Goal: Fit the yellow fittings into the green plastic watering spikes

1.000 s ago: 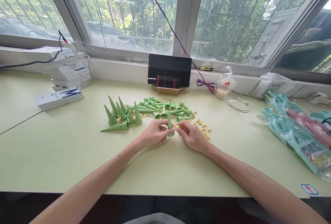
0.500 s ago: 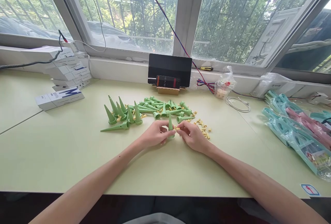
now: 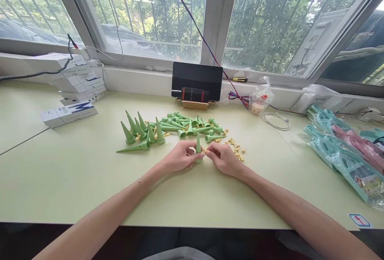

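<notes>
My left hand (image 3: 183, 156) is closed around the lower part of a green plastic cone-shaped spike (image 3: 198, 145), which points upward. Facing it, my right hand (image 3: 222, 157) pinches a small yellow plastic piece (image 3: 204, 152) against the spike's right side. My fingertips partly hide where the two meet. Beyond my hands lies a pile of green spikes (image 3: 180, 124), with loose yellow pieces (image 3: 235, 146) to the right of it. On the left, several green spikes (image 3: 141, 128) stand upright, some with yellow pieces attached, and another spike (image 3: 135, 147) lies on its side.
White boxes (image 3: 79, 82) are stacked at the back left. A black tablet (image 3: 198, 77) with a phone (image 3: 195, 95) in front leans by the window. A plastic bag (image 3: 260, 99) and a coiled white cable (image 3: 276, 121) sit back right. Bagged teal and pink items (image 3: 345, 148) lie at right.
The yellow piece now sits closer against the green spike, with less of it showing. My right fingertips have moved slightly left, toward the spike.
</notes>
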Demonstrator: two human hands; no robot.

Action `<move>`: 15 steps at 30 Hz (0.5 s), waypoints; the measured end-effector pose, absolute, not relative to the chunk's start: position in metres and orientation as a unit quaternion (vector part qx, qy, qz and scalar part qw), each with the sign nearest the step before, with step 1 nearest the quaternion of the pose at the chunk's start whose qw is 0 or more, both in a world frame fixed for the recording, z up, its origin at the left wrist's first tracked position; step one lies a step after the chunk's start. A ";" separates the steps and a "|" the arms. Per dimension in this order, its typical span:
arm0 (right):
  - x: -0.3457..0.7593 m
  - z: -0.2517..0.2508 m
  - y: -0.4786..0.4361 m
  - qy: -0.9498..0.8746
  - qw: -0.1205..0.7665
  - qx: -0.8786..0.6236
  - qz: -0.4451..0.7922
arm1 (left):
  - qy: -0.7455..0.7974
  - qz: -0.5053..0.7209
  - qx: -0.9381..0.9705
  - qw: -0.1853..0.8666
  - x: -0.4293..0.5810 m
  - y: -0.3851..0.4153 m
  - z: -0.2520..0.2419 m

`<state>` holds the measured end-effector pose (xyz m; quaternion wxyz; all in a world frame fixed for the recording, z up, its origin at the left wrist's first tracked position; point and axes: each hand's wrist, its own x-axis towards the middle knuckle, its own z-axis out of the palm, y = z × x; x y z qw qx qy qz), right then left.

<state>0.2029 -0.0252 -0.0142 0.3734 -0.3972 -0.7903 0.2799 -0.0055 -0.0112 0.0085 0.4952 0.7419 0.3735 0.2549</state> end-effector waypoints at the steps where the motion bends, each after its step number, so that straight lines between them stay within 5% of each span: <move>1: 0.203 -0.014 -0.025 -0.793 0.373 -0.396 0.275 | 0.372 0.255 0.743 0.494 -0.006 -0.011 0.009; 15: 0.203 -0.013 -0.025 -0.817 0.351 -0.392 0.236 | 0.353 0.263 0.756 0.484 -0.003 -0.013 0.013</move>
